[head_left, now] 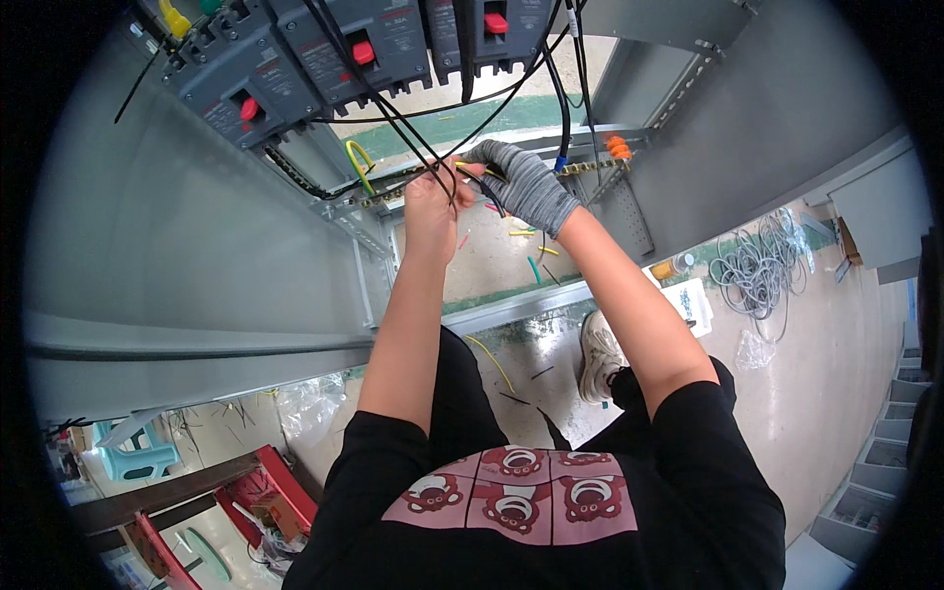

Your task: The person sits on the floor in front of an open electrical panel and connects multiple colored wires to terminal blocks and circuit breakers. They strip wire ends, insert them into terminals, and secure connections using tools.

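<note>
My bare left hand (431, 202) is closed around thin black wires (401, 120) that hang down from the breakers. Close beside it, my right hand (526, 184), in a grey knit glove, has its fingers curled around a black wire. A short piece of yellow shows between the two hands, and it is too small to tell what it is. Both hands are over a slotted metal rail (590, 168) that crosses the open cabinet frame. A yellow-green wire (360, 162) loops up from the rail at the left.
Grey breakers (362, 71) with red levers stand above my hands. Steel cabinet walls (787, 128) flank both sides. Wire scraps (535, 269) litter the floor. A coil of grey cable (762, 270) lies at the right, a blue stool (138, 454) and a red frame (285, 487) at the lower left.
</note>
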The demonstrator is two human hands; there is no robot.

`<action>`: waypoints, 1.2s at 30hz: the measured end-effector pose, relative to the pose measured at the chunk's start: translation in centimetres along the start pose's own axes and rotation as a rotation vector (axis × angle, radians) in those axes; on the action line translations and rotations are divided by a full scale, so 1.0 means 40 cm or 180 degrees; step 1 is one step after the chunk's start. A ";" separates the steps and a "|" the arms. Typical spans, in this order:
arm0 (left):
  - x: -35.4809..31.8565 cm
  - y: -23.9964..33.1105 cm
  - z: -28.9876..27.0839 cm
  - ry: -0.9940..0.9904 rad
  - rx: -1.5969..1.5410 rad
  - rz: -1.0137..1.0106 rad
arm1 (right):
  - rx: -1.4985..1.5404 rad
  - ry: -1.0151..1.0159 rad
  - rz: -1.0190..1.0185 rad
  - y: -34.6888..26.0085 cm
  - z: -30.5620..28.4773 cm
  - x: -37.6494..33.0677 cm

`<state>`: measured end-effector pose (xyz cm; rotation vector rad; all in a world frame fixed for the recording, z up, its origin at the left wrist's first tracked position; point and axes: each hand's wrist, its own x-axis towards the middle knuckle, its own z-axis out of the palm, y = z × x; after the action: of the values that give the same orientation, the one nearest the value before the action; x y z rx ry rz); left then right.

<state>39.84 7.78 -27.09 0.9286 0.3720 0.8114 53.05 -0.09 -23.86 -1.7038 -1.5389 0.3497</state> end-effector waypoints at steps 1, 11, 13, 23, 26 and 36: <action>0.006 -0.005 0.002 -0.0027 0.0188 0.0124 | 0.0315 0.0068 -0.0095 0.009 0.003 -0.002; -0.005 0.033 0.003 0.0392 0.2276 0.0066 | 0.1170 -0.0129 0.1529 0.041 -0.021 0.083; -0.003 0.066 0.001 0.0523 0.4297 0.1547 | 0.0745 -0.0068 0.1335 0.059 -0.039 0.099; 0.128 0.074 -0.053 -0.0517 0.4253 0.1816 | 0.0193 -0.0289 0.1028 0.063 -0.041 0.112; 0.125 0.072 -0.054 -0.0702 0.4185 0.1859 | -0.1014 -0.0213 0.0909 0.040 -0.027 0.100; 0.133 0.085 -0.067 -0.1071 0.3912 0.1537 | -0.2746 -0.0815 -0.0097 -0.053 -0.085 0.115</action>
<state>40.15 14.43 -25.55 2.3366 0.3383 0.8061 54.86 2.80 -18.83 -2.3362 -2.0796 -0.1616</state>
